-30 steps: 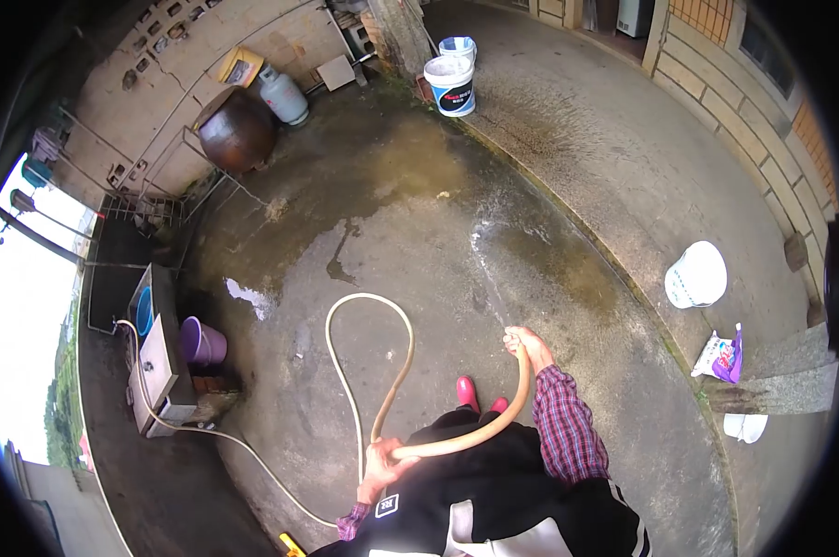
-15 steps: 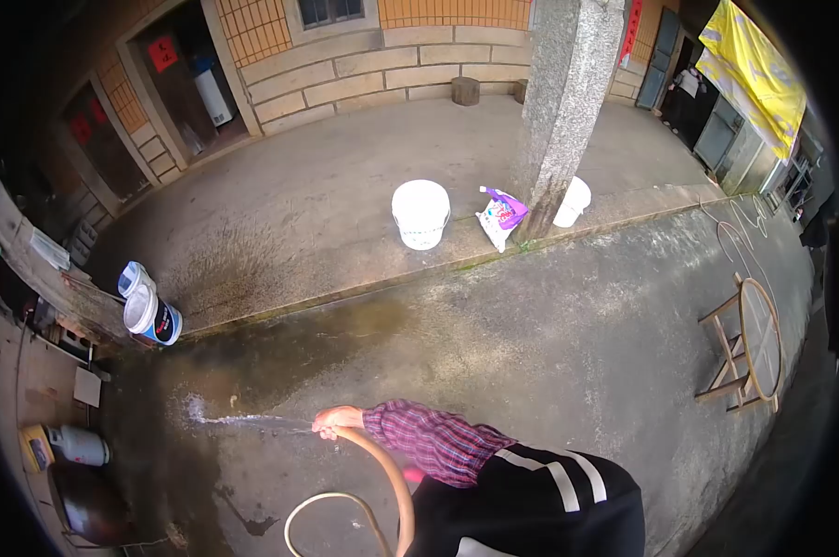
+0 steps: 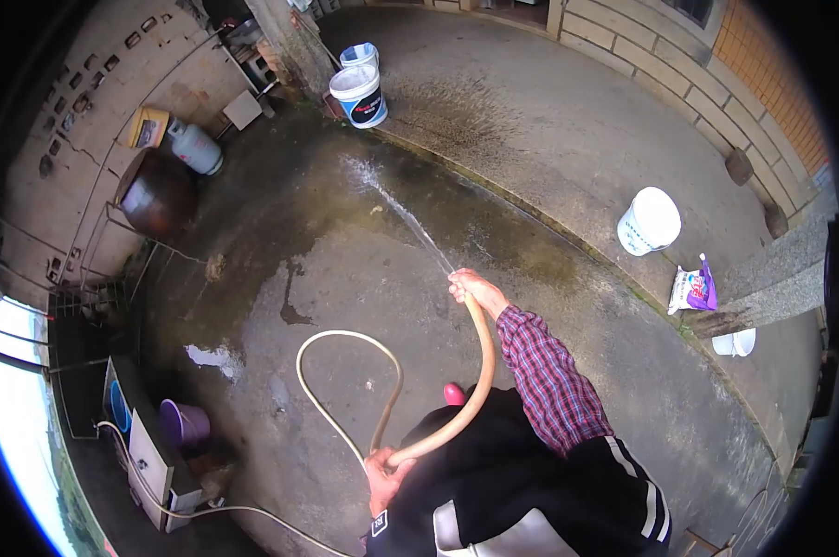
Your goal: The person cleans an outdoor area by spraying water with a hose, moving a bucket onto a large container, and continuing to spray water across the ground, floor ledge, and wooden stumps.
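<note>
Out in front, my right hand (image 3: 476, 289) is closed round the end of a tan hose (image 3: 484, 362). A jet of water (image 3: 406, 215) shoots from that end toward the upper left and splashes on the wet concrete floor. Close to my body, my left hand (image 3: 385, 477) grips the same hose further back. From there the hose loops on the ground and runs off to the lower left. The tip of a pink shoe (image 3: 453, 395) shows beside the hose.
White buckets (image 3: 357, 97) stand by the raised step, and another white bucket (image 3: 650, 221) stands near a purple-and-white bag (image 3: 693, 286) beside a stone pillar (image 3: 772, 278). At left are a gas cylinder (image 3: 195, 148), a large brown jar (image 3: 159, 193) and a purple bucket (image 3: 184, 421).
My view has turned left and down, bringing my left hand and the left side of the yard into sight. The right hand still holds the spraying hose.
</note>
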`<state>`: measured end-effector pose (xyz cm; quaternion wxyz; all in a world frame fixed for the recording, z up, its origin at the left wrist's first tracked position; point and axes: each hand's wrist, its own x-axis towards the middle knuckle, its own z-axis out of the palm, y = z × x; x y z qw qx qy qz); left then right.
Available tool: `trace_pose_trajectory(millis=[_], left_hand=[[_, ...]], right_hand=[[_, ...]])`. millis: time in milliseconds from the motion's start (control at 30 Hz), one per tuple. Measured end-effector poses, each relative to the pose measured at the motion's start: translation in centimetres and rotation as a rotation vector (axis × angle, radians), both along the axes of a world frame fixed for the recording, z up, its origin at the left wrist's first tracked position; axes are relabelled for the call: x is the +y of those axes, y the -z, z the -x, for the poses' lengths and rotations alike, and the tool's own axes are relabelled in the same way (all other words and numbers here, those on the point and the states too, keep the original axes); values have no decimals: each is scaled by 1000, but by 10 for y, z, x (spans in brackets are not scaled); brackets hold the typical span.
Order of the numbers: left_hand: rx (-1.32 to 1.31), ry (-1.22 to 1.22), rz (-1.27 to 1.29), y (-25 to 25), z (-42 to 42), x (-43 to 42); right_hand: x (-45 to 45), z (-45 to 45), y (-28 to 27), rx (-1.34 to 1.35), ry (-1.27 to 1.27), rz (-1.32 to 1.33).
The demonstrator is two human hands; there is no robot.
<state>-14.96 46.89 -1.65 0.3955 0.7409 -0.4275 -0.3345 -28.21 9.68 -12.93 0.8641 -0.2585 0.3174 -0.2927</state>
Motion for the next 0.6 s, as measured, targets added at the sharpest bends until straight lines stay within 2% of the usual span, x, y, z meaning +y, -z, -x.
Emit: trace_pose_trajectory(millis=[200,333,533,600], left_hand=[[-47,-186,6,-16,0,-19],[-50,-199,-56,-17,-8,-35],[-97,-291,-71,-22,-21,-85],[-112,-348,-70,-25,-25,-108]], right_hand=[[-33,-31,16,64,-49,27],[-60,-51,31,30,-116,54],[-110,-91,14,230,-112,140],[-131,-111,15,204,-134,134]])
